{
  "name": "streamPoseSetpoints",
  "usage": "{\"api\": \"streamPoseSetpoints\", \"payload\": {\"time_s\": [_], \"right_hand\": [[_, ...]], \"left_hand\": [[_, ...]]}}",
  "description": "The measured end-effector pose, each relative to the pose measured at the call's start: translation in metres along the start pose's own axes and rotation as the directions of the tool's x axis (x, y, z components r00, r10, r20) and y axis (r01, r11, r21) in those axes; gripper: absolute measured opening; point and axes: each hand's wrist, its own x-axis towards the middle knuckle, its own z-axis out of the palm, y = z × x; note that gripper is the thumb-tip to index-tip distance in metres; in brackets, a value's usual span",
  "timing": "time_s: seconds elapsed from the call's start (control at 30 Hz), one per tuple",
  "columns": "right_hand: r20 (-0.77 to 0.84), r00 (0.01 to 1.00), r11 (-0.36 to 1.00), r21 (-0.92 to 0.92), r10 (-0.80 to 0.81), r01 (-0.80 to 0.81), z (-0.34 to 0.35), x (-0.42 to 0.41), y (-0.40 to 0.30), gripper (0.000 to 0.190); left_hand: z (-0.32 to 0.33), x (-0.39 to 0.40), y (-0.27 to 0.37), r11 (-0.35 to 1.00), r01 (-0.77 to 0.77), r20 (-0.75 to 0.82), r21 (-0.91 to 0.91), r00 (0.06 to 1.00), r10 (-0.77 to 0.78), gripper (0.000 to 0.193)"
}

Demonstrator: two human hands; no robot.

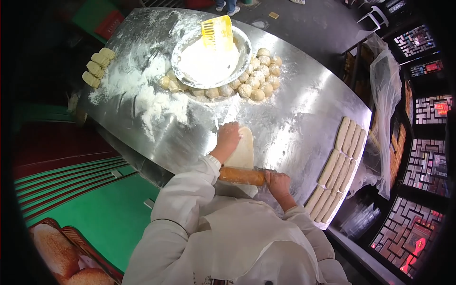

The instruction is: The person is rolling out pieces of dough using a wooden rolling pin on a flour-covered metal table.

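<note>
A long, flat sheet of dough (245,148) lies on the steel table in front of me. My left hand (228,139) is at the far left edge of this sheet, its fingers curled over and gripping the dough. Across the near part of the sheet rests a wooden rolling pin (242,176). My right hand (278,183) is wrapped around the pin's right end. The pin's left end is partly hidden by my left sleeve. Some dough shows on the near side of the pin, close to my apron.
Beyond my hands, a metal bowl (176,66) holds white flour and a yellow plastic scraper (226,32). Floured dough balls (259,76) surround its near and right sides. Dough strips (335,167) line the table's right edge; flat dough pieces (96,67) lie far left. Flour dusts the steel table (302,121).
</note>
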Motion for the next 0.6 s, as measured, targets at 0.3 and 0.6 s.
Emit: {"api": "streamPoseSetpoints", "payload": {"time_s": [0.3, 0.6], "right_hand": [[-0.011, 0.934, 0.932, -0.058, 0.358, -0.358, -0.005, -0.071, 0.049, 0.041], [0.036, 0.708, 0.704, 0.085, 0.705, -0.705, 0.027, -0.096, 0.093, 0.039]], "left_hand": [[-0.037, -0.055, -0.107, 0.245, 0.221, 0.148, -0.944, 0.947, -0.285, 0.017], [-0.098, -0.089, -0.193, 0.103, -0.244, -0.242, -0.964, 0.657, -0.714, 0.031]]}}
